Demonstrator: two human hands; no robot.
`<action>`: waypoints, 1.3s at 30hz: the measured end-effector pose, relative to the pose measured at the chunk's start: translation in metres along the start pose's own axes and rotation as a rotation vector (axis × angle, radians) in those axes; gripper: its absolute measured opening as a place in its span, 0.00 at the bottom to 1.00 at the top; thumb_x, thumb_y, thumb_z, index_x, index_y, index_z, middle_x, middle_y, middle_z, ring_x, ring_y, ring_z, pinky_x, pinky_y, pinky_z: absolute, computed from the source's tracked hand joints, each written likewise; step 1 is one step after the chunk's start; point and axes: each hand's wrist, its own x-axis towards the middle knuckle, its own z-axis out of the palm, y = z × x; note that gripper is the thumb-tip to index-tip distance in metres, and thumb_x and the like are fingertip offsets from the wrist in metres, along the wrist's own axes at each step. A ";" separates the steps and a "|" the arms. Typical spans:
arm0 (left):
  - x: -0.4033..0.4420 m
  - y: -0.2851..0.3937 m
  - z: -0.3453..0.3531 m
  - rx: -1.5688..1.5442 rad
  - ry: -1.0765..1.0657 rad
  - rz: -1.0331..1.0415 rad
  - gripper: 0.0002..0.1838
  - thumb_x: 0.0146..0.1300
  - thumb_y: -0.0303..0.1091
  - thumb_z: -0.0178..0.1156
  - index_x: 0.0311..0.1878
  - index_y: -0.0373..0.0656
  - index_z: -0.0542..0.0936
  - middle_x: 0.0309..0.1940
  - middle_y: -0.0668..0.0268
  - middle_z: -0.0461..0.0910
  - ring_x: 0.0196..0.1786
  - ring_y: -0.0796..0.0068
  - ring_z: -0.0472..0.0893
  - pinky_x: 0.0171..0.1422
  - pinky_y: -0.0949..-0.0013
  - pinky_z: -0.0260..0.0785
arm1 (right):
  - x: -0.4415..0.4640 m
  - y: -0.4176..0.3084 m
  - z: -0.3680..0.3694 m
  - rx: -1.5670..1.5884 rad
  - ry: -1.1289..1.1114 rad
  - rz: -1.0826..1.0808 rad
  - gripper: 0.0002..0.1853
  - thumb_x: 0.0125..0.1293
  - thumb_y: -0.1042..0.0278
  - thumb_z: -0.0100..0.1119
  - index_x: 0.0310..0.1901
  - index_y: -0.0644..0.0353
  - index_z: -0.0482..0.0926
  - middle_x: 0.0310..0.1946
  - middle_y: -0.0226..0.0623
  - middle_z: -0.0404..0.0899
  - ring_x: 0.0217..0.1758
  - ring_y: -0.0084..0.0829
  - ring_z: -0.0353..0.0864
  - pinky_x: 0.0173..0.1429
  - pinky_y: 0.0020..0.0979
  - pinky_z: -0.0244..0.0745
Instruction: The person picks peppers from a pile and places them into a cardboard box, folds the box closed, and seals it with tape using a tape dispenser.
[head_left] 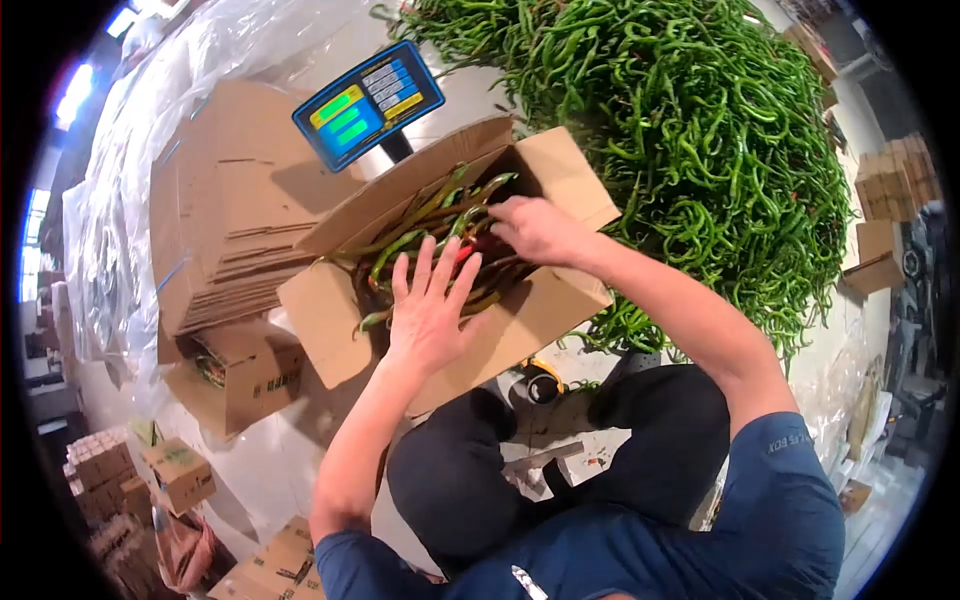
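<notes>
Long chili peppers (420, 240), mostly green and dark brownish with a red one (464, 254) among them, lie in an open cardboard box (315, 320) in front of me. My left hand (430, 310) rests over the peppers at the near side, fingers spread and palm down. At the right end of the box, my right hand (535, 230) has its fingers curled down at the peppers. Its fingertips are partly hidden, so whatever they grip does not show. Behind the box stands a scale display (370, 105) with lit green readouts.
A large heap of green chili peppers (700, 150) covers the floor at the right. Flattened cartons (240, 200) are stacked at the left, beside clear plastic sheeting (110, 230). A smaller carton (255, 385) stands below them. A yellow-and-black round object (543, 384) lies between my knees.
</notes>
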 end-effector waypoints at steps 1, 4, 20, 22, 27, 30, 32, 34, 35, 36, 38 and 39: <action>0.007 0.000 0.001 0.030 -0.047 -0.018 0.45 0.55 0.55 0.68 0.74 0.49 0.65 0.77 0.53 0.55 0.78 0.43 0.52 0.78 0.38 0.40 | -0.009 -0.001 0.002 0.023 0.042 -0.018 0.15 0.70 0.60 0.54 0.46 0.65 0.78 0.44 0.52 0.80 0.48 0.54 0.81 0.54 0.47 0.77; 0.017 -0.014 0.021 0.051 -0.083 -0.057 0.47 0.60 0.65 0.59 0.77 0.51 0.60 0.78 0.53 0.50 0.78 0.41 0.49 0.78 0.37 0.40 | -0.021 -0.007 -0.002 0.028 0.105 -0.043 0.16 0.69 0.61 0.56 0.51 0.65 0.77 0.50 0.52 0.77 0.52 0.52 0.79 0.56 0.45 0.76; 0.019 -0.006 0.019 0.023 0.028 -0.035 0.46 0.63 0.67 0.54 0.75 0.44 0.62 0.75 0.51 0.58 0.78 0.43 0.53 0.77 0.33 0.37 | 0.115 -0.038 0.004 -0.691 -0.205 -0.295 0.06 0.53 0.68 0.62 0.28 0.56 0.88 0.30 0.43 0.87 0.39 0.41 0.88 0.40 0.41 0.82; 0.019 -0.007 0.019 0.037 -0.002 -0.049 0.47 0.63 0.69 0.52 0.75 0.43 0.62 0.75 0.51 0.58 0.78 0.44 0.53 0.78 0.34 0.35 | 0.116 -0.035 -0.002 -0.654 -0.232 -0.312 0.07 0.54 0.68 0.61 0.31 0.57 0.87 0.32 0.43 0.86 0.39 0.43 0.88 0.41 0.42 0.81; 0.017 -0.009 0.016 0.032 -0.037 -0.130 0.50 0.58 0.67 0.59 0.75 0.39 0.61 0.76 0.52 0.56 0.80 0.46 0.49 0.80 0.37 0.32 | 0.094 -0.010 -0.036 -0.599 -0.224 -0.155 0.09 0.56 0.67 0.60 0.36 0.57 0.85 0.38 0.47 0.83 0.44 0.46 0.85 0.45 0.44 0.81; 0.024 -0.016 0.014 0.056 -0.070 -0.166 0.52 0.56 0.64 0.61 0.76 0.40 0.60 0.78 0.54 0.54 0.80 0.45 0.47 0.80 0.35 0.33 | 0.089 -0.001 -0.046 -0.544 -0.379 0.036 0.10 0.54 0.70 0.57 0.34 0.61 0.85 0.35 0.51 0.84 0.39 0.50 0.85 0.43 0.47 0.80; 0.029 -0.016 0.013 0.068 -0.088 -0.182 0.52 0.54 0.63 0.62 0.76 0.40 0.59 0.78 0.55 0.54 0.80 0.45 0.47 0.80 0.35 0.32 | 0.084 0.003 -0.041 -0.487 -0.324 -0.066 0.10 0.54 0.70 0.56 0.32 0.61 0.86 0.34 0.50 0.86 0.38 0.50 0.86 0.42 0.46 0.81; 0.031 -0.020 0.016 0.075 -0.130 -0.175 0.53 0.53 0.62 0.63 0.76 0.40 0.58 0.77 0.54 0.54 0.80 0.44 0.45 0.80 0.36 0.33 | 0.091 -0.008 -0.030 -0.440 -0.285 0.014 0.10 0.55 0.70 0.56 0.32 0.61 0.87 0.34 0.50 0.86 0.38 0.49 0.87 0.42 0.45 0.82; 0.032 -0.023 0.018 0.073 -0.169 -0.171 0.53 0.53 0.61 0.64 0.76 0.39 0.58 0.77 0.52 0.55 0.80 0.43 0.45 0.80 0.36 0.33 | 0.101 0.005 -0.010 -0.444 -0.245 0.063 0.10 0.56 0.69 0.56 0.33 0.61 0.87 0.34 0.50 0.86 0.39 0.48 0.87 0.43 0.45 0.83; 0.030 -0.024 0.020 0.051 -0.162 -0.162 0.53 0.54 0.60 0.65 0.76 0.38 0.57 0.76 0.50 0.54 0.80 0.42 0.45 0.80 0.36 0.34 | 0.097 -0.001 -0.012 -0.412 -0.225 0.051 0.11 0.56 0.68 0.56 0.33 0.61 0.87 0.34 0.50 0.86 0.40 0.47 0.87 0.44 0.45 0.83; 0.027 -0.020 0.021 0.066 -0.167 -0.122 0.50 0.57 0.61 0.63 0.76 0.40 0.59 0.77 0.51 0.54 0.80 0.41 0.46 0.79 0.33 0.34 | 0.088 -0.001 -0.002 -0.287 -0.160 0.122 0.12 0.60 0.68 0.54 0.36 0.60 0.88 0.37 0.48 0.87 0.43 0.46 0.87 0.47 0.43 0.83; 0.024 -0.017 0.022 0.058 -0.176 -0.101 0.49 0.58 0.60 0.63 0.76 0.40 0.59 0.77 0.50 0.54 0.80 0.40 0.46 0.79 0.32 0.35 | 0.082 0.000 -0.001 -0.285 -0.170 0.123 0.12 0.59 0.69 0.54 0.37 0.60 0.87 0.38 0.48 0.87 0.45 0.45 0.87 0.48 0.42 0.82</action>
